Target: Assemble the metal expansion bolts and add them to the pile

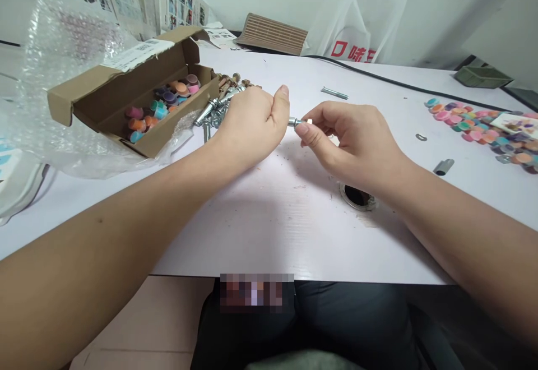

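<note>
A silvery metal bolt (293, 122) lies level between my two hands above the white table (260, 218). My left hand (256, 118) is closed round its left part, which the fingers hide. Thumb and fingertips of my right hand (351, 134) pinch the right end, where a small pale piece shows. Just left of my left hand is a pile of silvery and brassy bolts (213, 113). Beyond my right hand a loose silvery bolt (335, 93) lies on the table.
An open cardboard box (155, 140) with colourful small pots stands on bubble wrap (75, 151) at left. More colourful pots (466, 123), a metal sleeve (444, 167) and a curved metal piece (421, 137) lie at right. A round table hole (357, 196) is below my right hand.
</note>
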Tool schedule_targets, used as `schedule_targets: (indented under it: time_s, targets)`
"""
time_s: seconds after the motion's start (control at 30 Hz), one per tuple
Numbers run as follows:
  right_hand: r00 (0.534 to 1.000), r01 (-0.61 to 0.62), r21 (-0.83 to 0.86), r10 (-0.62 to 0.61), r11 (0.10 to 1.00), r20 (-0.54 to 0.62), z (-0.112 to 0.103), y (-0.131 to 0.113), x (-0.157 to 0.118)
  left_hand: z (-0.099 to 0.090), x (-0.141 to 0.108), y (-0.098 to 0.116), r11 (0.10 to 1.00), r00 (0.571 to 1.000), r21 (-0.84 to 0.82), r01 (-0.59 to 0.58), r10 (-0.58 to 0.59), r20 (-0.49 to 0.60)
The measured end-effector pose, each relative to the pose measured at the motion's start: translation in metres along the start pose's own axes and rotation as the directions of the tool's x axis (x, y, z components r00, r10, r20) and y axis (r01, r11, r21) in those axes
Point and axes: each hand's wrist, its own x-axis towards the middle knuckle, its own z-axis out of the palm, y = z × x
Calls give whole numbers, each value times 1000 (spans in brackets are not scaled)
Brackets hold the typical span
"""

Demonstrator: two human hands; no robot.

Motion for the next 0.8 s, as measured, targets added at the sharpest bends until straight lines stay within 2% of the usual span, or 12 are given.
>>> schedule_targets:
  time_s: [0.13,0.23,0.43,0.57,0.67,0.73,0.8]
  targets:
    - [998,-24,19,23,1000,66,-2,-3,0,-2,0,1,1000,1000,-6,-5,5,-19]
    - [999,-26,56,25,998,29,0,-1,-1,-3,0,2,1000,1000,-17,14,-14,-14]
    - [992,121,-40,-123,992,-30,-2,0,-1,-6,-3,4,999,1000,-44,-16,16,-2]
    - [997,56,-86,-52,995,53,-6,-3,-1,-6,-5,5,998,999,-29,-47,46,-22]
    - [991,59,-3,-58,998,123,-10,0,-2,-4,-6,4,997,997,-25,-73,73,7]
    - [991,65,87,-75,994,112,-17,5,-1,-4,-4,2,997,997,-22,-75,76,22]
    - [999,31,79,-34,996,37,-30,12,1,-8,0,-2,1000,1000,-17,-18,18,4]
